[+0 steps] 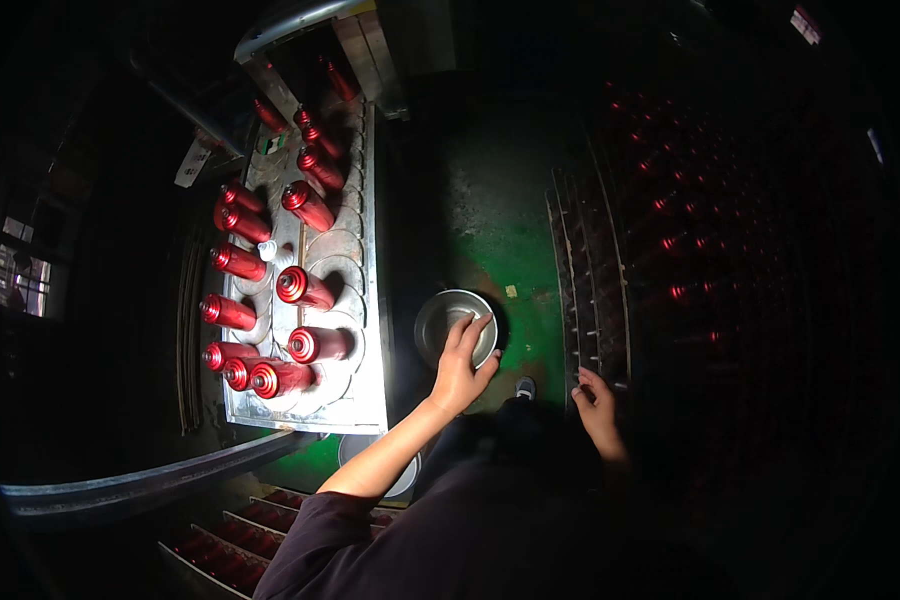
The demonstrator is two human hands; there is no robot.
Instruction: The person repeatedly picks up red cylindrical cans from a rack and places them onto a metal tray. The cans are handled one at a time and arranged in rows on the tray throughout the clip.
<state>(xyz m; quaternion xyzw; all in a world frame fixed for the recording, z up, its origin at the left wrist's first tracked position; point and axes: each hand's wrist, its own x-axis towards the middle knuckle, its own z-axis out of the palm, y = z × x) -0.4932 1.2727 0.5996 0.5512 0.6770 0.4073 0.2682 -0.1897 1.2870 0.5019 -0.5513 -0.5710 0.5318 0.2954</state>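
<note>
- Centre frame, just below middle: left hand (pixel 462 362) lies flat on the bowl (pixel 440 318), fingers spread and resting on the bowl's right inner side and rim. Palm down, no closed grip visible.
- Bowl is round, shallow, grey metal. It sits just right of the tray (pixel 370 300), over the green floor (pixel 500 230).
- Right of centre, lower: right hand (pixel 598 400) touches the lower end of the rack (pixel 585 290), fingers loosely curled on its edge. Too dark to tell whether it grips anything.
- Rack is a dark slatted frame running up the frame's right-centre. Faint red glints of more cans (pixel 675 290) show in the dark beyond it.
- Left of centre: tray is a long metal plate with round recesses, brightly lit. Red cans (pixel 305 288) lie on their sides across it, tops facing lower left, thickest in the left column and lower end.
- One small white cap (pixel 267 250) sits among the cans in the upper left part of the tray.
- Bottom left: a crate (pixel 225 555) with dividers holds more red cans, dim.
- Bottom centre: person's dark sleeve and torso fill the edge; a shoe (pixel 525 388) shows between the two hands.
</note>
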